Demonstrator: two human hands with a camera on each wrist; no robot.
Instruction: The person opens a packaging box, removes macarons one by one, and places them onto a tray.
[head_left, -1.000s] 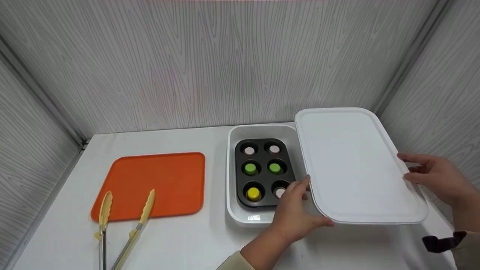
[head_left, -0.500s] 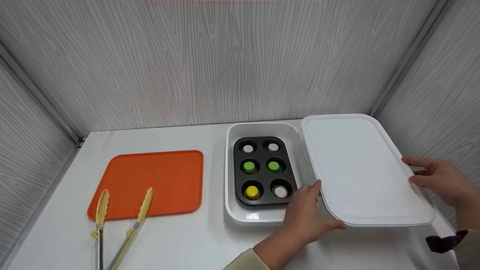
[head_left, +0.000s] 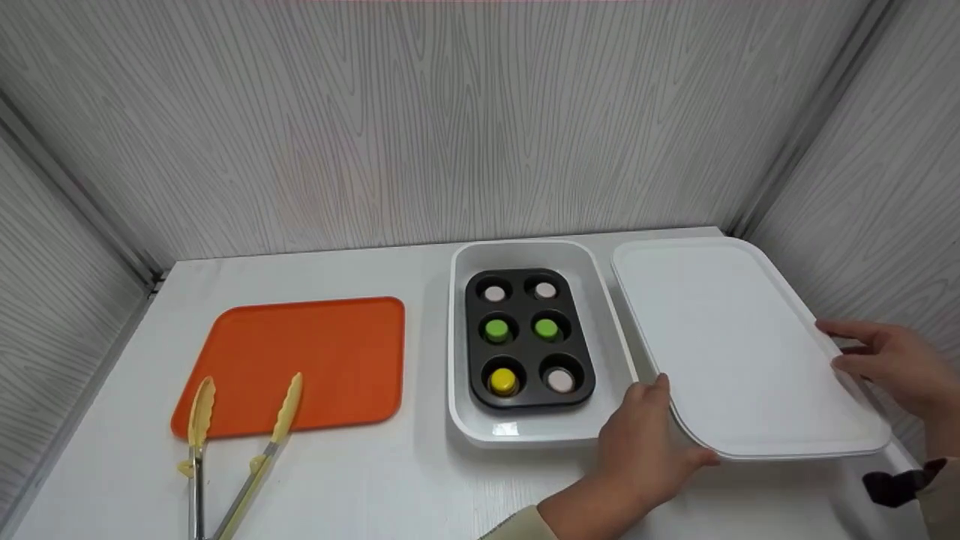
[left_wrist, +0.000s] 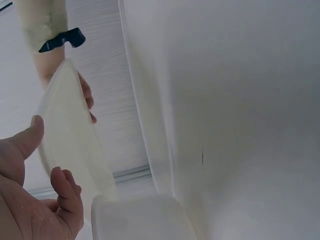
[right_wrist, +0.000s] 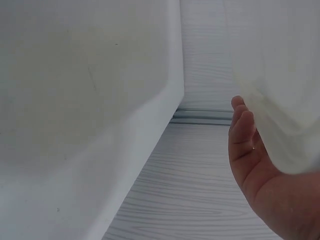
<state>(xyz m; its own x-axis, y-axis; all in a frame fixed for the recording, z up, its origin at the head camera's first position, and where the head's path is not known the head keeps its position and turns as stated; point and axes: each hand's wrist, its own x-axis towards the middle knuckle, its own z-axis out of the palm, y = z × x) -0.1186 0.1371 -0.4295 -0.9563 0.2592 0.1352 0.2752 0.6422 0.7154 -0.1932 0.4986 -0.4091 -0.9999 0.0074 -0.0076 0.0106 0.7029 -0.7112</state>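
Note:
A flat white lid (head_left: pixel 750 345) is held level over the right side of the table, just right of a white tub (head_left: pixel 517 429). My left hand (head_left: pixel 649 450) pinches its near left corner between thumb and fingers. On the opposite long edge, my right hand (head_left: pixel 892 364) grips the rim, and its fingers show under the lid (right_wrist: pixel 285 60) in the right wrist view. Inside the tub rests a dark muffin pan (head_left: pixel 529 351). Its cups hold small round pieces: white ones, a yellow one (head_left: pixel 502 381) and two green ones (head_left: pixel 496 330).
An orange rectangular board (head_left: pixel 315 352) lies flat at the left. Tongs (head_left: pixel 196 465) with pale yellow tips lie spread, tips over the board's near edge. Grey wood-grain panels (head_left: pixel 420 127) stand behind the table and at both sides.
Both hands have carried the lid to the right and lower, off the tub's right side. My left fingers no longer cover part of the muffin pan.

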